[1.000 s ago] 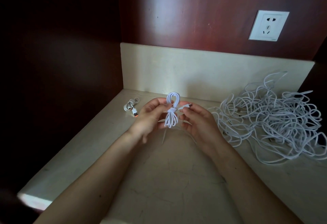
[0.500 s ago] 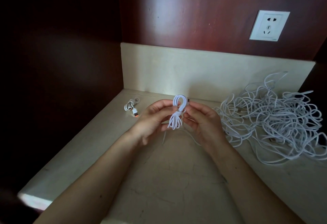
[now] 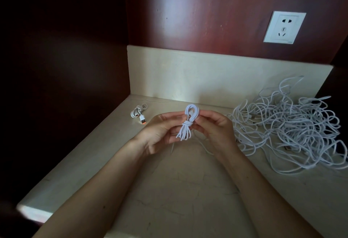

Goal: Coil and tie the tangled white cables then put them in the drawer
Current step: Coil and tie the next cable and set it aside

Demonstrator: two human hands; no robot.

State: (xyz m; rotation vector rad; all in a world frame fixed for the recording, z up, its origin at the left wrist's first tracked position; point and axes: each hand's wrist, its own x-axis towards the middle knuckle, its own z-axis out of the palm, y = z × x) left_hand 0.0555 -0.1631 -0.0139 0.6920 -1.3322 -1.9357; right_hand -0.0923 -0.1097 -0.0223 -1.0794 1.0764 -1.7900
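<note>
Head cam: left hand [image 3: 160, 134] and right hand [image 3: 213, 130] both pinched the coiled cable [image 3: 185, 133]. Wrap could've unravelled if the end slipped loose.

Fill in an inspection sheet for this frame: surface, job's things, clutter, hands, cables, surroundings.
Surface: beige veined stone counter.
Job's things: coil, wrapped round its middle, held above the counter; tangle at right; drawer not in view.
Clutter: nothing seen.
Hands: left hand and right hand both pinch the coil.
Cables: small orange-tipped bundle lies back left, apart from the tangle.
Surroundings: pale backsplash, dark wood walls, socket with nothing plugged in.
</note>
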